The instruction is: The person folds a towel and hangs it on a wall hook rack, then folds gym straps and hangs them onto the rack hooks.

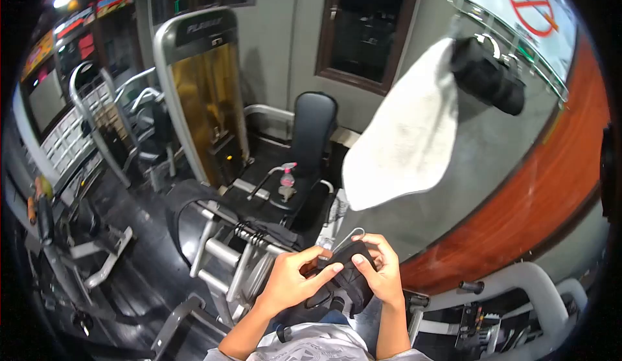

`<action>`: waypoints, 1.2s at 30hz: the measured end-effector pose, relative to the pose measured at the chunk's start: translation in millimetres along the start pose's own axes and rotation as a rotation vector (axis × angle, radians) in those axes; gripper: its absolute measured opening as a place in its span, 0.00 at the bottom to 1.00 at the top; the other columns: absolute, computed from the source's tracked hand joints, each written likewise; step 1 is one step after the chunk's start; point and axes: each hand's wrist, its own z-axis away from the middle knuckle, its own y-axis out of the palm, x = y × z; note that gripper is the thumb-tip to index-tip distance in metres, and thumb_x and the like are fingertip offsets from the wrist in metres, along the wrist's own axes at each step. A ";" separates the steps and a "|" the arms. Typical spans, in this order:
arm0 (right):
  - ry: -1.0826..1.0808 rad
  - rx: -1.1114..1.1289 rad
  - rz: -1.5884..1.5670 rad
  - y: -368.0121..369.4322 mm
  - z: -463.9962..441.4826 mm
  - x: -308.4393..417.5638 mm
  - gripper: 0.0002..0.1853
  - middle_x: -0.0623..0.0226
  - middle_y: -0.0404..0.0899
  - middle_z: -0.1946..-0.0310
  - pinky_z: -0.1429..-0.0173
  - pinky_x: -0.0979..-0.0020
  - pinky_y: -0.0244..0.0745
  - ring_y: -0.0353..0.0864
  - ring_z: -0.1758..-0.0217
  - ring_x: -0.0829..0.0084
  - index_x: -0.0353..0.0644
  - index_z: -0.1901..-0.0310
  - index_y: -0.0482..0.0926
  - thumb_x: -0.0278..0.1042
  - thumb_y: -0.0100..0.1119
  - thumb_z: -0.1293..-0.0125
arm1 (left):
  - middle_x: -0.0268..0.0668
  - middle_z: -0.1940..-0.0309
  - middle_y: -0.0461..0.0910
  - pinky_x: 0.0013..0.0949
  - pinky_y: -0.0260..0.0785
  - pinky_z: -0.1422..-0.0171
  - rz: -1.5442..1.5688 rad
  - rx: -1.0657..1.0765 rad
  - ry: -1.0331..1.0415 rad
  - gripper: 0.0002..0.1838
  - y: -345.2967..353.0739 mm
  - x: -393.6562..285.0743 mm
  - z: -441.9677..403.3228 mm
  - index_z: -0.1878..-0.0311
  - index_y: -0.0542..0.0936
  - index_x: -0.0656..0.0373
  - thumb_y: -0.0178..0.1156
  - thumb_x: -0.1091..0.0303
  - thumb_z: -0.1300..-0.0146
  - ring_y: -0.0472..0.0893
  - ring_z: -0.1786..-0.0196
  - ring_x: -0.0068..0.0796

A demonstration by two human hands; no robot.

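In front of my body I hold a black padded strap (353, 284) with both hands. My left hand (295, 282) pinches its left side, thumb stretched over the dark fabric. My right hand (383, 271) is closed on the right side with its thumb pressed on top. A thin bent metal hook (353, 233) sticks up beside the strap near my right fingertips; whether it is fixed to the strap I cannot tell. The lower end of the strap hangs down and partly blends with dark things behind it.
A white towel (405, 131) and a black rolled pad (487, 76) hang from a metal wall rack (512, 44). Ahead stands a weight machine (197, 95) with a black seat back (314, 124). A pink-topped spray bottle (287, 177) sits on it. Metal frames (220, 251) flank me.
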 end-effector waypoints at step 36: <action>-0.876 -0.436 0.822 -268.6 -152.9 259.4 0.14 0.71 0.81 0.78 0.72 0.82 0.61 0.67 0.77 0.91 0.39 0.48 0.86 0.32 0.71 0.32 | 0.32 0.72 0.81 0.29 0.63 0.77 -0.148 -0.233 0.763 0.27 213.7 -222.7 -255.2 0.37 0.74 0.55 0.70 0.72 0.40 0.73 0.84 0.22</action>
